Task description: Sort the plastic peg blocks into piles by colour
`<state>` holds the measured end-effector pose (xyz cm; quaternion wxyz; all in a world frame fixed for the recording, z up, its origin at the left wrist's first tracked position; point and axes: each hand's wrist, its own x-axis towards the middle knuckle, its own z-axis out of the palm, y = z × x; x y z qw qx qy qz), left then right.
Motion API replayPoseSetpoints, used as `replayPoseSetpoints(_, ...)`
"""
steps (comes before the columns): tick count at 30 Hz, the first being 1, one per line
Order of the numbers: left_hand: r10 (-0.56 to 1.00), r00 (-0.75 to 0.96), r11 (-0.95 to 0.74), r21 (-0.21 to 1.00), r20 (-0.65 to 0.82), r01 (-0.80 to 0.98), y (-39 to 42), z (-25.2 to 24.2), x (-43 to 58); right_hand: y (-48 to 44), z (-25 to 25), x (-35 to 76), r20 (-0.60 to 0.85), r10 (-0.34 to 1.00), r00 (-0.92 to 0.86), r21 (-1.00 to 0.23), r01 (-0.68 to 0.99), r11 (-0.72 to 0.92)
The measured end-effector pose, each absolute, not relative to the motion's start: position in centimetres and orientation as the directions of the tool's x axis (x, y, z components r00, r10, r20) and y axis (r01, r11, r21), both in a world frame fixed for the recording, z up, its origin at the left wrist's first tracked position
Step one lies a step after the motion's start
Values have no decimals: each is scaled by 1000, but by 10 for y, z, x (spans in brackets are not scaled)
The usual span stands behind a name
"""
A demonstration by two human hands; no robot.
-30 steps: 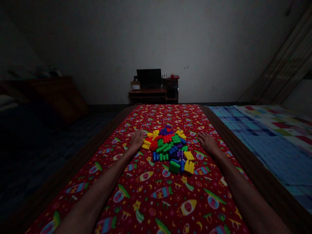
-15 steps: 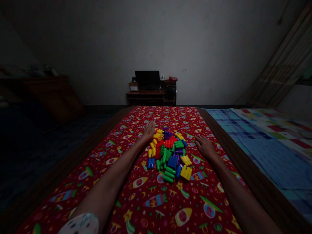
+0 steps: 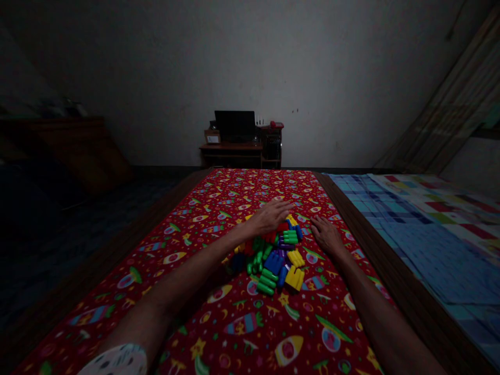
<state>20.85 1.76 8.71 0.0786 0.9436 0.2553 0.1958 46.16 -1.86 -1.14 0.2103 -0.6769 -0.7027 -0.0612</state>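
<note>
A heap of plastic toy blocks lies on the red patterned cloth (image 3: 242, 317), in green, blue, yellow, red and purple. My left hand (image 3: 271, 214) is over the far side of the heap, fingers stretched out to the right, and hides several blocks. Whether it touches them I cannot tell. To the right of the heap, my right hand (image 3: 326, 234) rests on the cloth with its fingers spread, apart from the blocks. Nearest me in the heap are a green block (image 3: 267, 281), a blue block (image 3: 274, 262) and a yellow block (image 3: 295, 279).
Beyond the far end of the cloth stands a small desk (image 3: 230, 147) with a black monitor (image 3: 235, 125). A blue checked sheet (image 3: 414, 250) lies on the right. On the left is a wooden cabinet (image 3: 70, 151) in shadow.
My left hand has moved right, from the heap's left edge to over its far side, covering blocks that showed before. My right hand has stayed nearly in place.
</note>
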Motion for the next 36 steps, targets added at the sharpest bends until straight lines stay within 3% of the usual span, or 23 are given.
replayPoseSetpoints(2, 315, 886, -948, 68, 341, 311, -29, 82, 213, -18, -13, 462, 394, 919, -6, -195, 977, 90)
replayPoseSetpoints(5, 75, 964, -991, -88, 255, 100, -84, 64, 215, -16, -15, 464, 414, 910, -26, -189, 975, 114)
replayPoseSetpoints(12, 239, 932, -937, -188, 271, 295, -61, 56, 202, -18, -12, 463, 379, 925, -20, -193, 976, 100)
replayPoseSetpoints(17, 299, 910, -924, -151, 286, 351, -68, 72, 173, -18, -12, 463, 378, 926, -2, -216, 972, 90)
replayPoseSetpoints(22, 256, 936, -950, -116, 243, 290, -95, 60, 132, -18, -14, 462, 398, 918, -11, -204, 974, 101)
replayPoseSetpoints(32, 359, 891, -922, -42, 276, 385, -46, 55, 115, -21, -9, 460, 406, 914, -12, -193, 976, 99)
replayPoseSetpoints(34, 471, 806, -867, 19, 359, 498, -41, 53, 98, -24, -6, 459, 421, 907, -14, -213, 970, 114)
replayPoseSetpoints(36, 654, 607, -718, 119, 451, 686, -33, 45, 76, -27, -1, 458, 428, 904, -12, -271, 952, 141)
